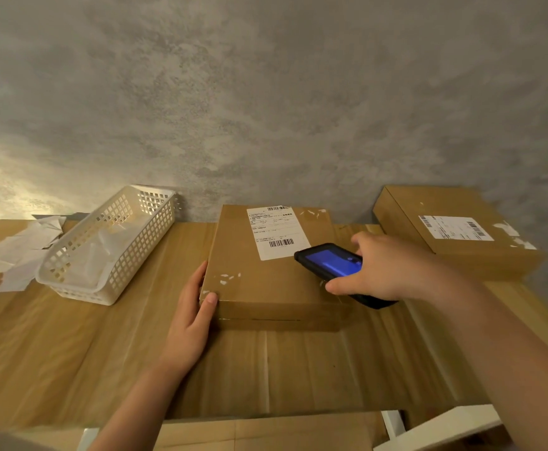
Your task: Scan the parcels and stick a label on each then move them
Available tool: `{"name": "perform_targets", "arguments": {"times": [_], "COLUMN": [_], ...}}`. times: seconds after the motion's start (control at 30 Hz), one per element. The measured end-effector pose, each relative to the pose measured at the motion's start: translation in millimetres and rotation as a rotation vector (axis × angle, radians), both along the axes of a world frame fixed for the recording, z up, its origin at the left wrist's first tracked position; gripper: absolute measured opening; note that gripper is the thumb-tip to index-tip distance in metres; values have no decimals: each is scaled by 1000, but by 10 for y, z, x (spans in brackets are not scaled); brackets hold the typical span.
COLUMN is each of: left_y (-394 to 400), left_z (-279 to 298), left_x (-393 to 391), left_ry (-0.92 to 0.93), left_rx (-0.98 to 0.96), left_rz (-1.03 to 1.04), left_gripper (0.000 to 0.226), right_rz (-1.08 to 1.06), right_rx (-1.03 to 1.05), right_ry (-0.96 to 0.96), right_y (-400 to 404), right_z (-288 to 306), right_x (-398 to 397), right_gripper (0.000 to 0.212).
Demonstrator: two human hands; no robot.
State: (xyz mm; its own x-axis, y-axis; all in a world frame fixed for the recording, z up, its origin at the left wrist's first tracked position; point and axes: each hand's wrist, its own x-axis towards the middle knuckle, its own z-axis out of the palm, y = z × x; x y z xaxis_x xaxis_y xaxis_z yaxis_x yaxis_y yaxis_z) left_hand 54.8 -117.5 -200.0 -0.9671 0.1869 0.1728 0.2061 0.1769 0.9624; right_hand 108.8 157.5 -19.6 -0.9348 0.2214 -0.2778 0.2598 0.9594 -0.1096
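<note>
A flat brown cardboard parcel (266, 271) lies on the tabletop (71, 353) near the middle of its far edge, close to the grey wall (266, 92). The left hand (189, 317) rests against the parcel's near left corner, its fingers lying straight along the left side and the thumb pressed on top of the corner; this grip is a loose, open-fingered hold that steadies the box rather than wrapping it. The right hand (383, 268) holds a black handheld scanner (334, 265) over the parcel's right side, thumb and fingers curled round its body, the lit blue screen facing up and its front end just beside the white shipping label (276, 232).

That label sits on the far half of the parcel's top, printed with barcodes at its top and bottom and lines of small text that cannot be read. Small white scraps of torn sticker mark the lid near the left front corner and the far right corner.

A second parcel (455, 229) with its own barcode label lies at the far right corner. A white lattice basket (110, 249) stands toward the far left, with white paper sheets (22, 252) beside it.
</note>
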Motion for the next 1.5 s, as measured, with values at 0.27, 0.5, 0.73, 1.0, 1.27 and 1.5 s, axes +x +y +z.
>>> {"name": "perform_targets", "arguments": {"times": [0.27, 0.5, 0.73, 1.0, 1.27, 1.5], "left_y": [-5, -1, -2, -6, -12, 2], "left_z": [-11, -37, -24, -31, -39, -50], "left_x": [-2, -17, 0, -7, -17, -22], "left_ry": [-6, 0, -7, -5, -7, 35], "left_rx": [6, -2, 8, 13, 19, -37], "left_rz": [-6, -9, -7, -1, -12, 11], "left_gripper": [72, 71, 69, 70, 71, 70], "right_rz": [7, 4, -49, -404, -547, -530], "right_rx": [10, -14, -90, -228, -184, -160], "right_ry": [-19, -36, 75, 350, 433, 459], "right_y": [57, 50, 150, 488, 509, 387], "right_z": [-20, -35, -136, -982, -1642, -1682], "right_x": [76, 116, 152, 440, 592, 606], "right_gripper": [90, 88, 89, 67, 73, 89]}}
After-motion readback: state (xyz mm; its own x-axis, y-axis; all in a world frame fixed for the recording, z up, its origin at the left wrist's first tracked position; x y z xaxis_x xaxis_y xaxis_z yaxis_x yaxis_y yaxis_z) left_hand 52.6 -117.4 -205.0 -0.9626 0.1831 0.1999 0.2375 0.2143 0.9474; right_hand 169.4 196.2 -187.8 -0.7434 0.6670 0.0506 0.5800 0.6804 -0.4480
